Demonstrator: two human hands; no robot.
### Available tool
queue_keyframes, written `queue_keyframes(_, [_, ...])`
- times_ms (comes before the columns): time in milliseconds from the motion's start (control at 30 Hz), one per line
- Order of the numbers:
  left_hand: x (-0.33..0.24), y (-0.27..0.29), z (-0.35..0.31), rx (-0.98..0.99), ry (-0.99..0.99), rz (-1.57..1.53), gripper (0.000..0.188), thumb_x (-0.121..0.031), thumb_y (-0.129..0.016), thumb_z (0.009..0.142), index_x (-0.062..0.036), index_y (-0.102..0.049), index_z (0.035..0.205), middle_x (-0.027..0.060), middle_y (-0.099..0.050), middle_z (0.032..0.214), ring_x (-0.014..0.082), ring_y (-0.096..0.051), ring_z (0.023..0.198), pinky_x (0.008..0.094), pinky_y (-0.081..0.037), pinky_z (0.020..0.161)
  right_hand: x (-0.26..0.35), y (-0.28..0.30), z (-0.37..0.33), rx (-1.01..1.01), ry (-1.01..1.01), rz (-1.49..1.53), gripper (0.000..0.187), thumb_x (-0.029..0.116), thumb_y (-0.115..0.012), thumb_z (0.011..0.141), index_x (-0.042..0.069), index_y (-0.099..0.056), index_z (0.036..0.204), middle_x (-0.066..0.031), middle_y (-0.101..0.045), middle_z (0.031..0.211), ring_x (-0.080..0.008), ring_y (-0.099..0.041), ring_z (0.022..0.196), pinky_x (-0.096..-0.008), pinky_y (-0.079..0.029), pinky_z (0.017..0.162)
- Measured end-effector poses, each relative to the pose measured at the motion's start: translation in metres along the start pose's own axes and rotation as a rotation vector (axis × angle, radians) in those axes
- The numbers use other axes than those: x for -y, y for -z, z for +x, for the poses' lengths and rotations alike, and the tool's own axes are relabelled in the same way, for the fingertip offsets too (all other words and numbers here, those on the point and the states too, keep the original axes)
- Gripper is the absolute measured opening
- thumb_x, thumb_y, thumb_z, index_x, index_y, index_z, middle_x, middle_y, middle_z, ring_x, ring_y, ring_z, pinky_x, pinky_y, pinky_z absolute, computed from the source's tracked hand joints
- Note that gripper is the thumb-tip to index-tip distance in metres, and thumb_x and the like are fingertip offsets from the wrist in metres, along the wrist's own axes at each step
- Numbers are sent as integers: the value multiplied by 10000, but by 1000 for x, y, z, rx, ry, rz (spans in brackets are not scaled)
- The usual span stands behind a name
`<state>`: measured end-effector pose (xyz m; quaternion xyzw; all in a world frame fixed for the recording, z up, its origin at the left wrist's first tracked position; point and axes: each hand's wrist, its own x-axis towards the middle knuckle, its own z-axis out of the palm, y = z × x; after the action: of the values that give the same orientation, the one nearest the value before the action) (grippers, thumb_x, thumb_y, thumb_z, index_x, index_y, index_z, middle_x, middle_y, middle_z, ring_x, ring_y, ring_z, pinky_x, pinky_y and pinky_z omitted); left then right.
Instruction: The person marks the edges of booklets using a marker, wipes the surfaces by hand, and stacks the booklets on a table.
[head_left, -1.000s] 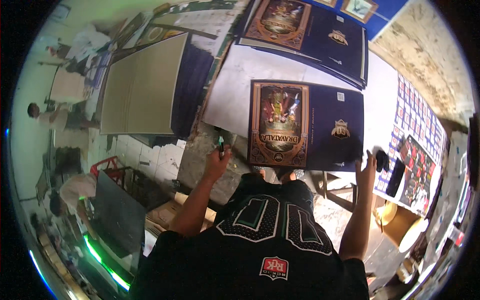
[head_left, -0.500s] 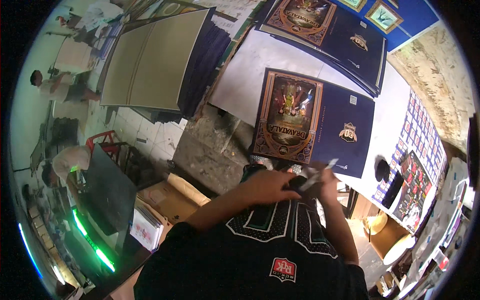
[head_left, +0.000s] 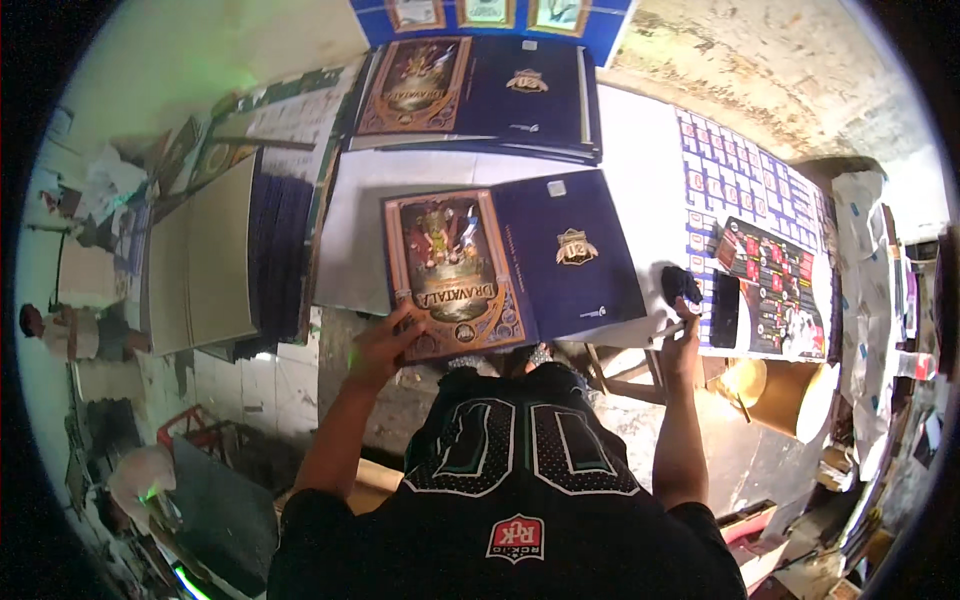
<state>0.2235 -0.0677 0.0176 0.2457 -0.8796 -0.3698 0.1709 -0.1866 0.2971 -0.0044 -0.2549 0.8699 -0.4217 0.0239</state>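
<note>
Holding the near left corner of a big flat cover, half brown with a picture and half dark blue, in the left hand, with the thumb on top. Resting it partly on a white-topped desk, with that corner sticking out past the edge. Gripping a thin pale stick in the right hand, with fingers bent close round it, just beside a lumpy black thing. Can see a pile of matching brown-and-blue covers behind.
</note>
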Motion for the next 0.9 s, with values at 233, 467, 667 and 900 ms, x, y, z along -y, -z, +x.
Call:
queue_keyframes(233, [-130, 133, 65, -222, 15, -205, 121, -66, -642, 890, 10, -682, 975, 66, -698, 958, 118, -637, 847, 269, -523, 765, 49, 1, 103, 97, -94, 1032, 482, 17, -619, 857, 69, -389, 1278, -251, -319, 1540, -338, -292, 1450, -437, -296, 1142])
queue_keyframes(467, [-130, 172, 113, -541, 230, -153, 393, -469, -648, 907, -78, -637, 942, -39, -519, 749, 72, -467, 647, 261, -363, 551, 169, -55, 183, 317, 34, 1142, 252, 6, -665, 864, 71, -496, 1040, -21, -596, 898, -102, -554, 846, -238, -430, 869])
queue_keyframes(667, [-134, 193, 115, -714, 264, -274, 314, -380, -651, 925, -72, -650, 982, -48, -529, 726, 58, -444, 592, 241, -345, 502, 196, -47, 177, 283, 247, 1087, 238, 169, -691, 901, 116, -505, 1039, 4, -670, 868, -44, -521, 713, -210, -427, 636])
queue_keyframes(900, [-120, 176, 151, -112, 1, -158, 292, -252, -632, 972, 34, -613, 917, -16, -560, 749, 61, -487, 731, 275, -431, 639, 174, -2, 177, 209, -68, 874, 128, 214, -610, 940, 96, -616, 989, 10, -577, 778, -74, -525, 655, -222, -398, 547])
